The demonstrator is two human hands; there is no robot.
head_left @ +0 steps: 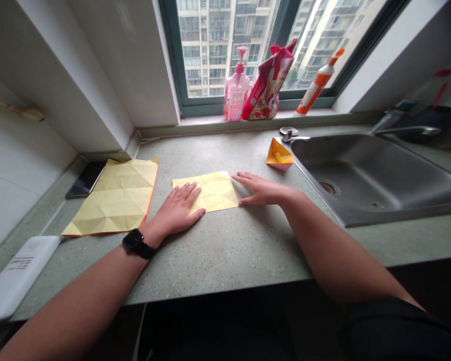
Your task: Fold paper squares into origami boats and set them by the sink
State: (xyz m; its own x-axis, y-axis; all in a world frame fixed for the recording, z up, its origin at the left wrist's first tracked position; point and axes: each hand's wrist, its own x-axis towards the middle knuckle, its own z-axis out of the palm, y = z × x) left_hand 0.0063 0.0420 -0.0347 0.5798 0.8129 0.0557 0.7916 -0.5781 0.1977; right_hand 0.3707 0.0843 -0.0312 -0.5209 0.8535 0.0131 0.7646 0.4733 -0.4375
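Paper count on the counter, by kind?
Flat yellow paper pieces: 2 (large creased sheet, smaller folded piece)
Folded orange-and-yellow paper model: 1
Total: 3

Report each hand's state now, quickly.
Left hand: open, flat on the yellow folded paper, holding nothing.
Right hand: open, flat against the paper's edge, holding nothing.
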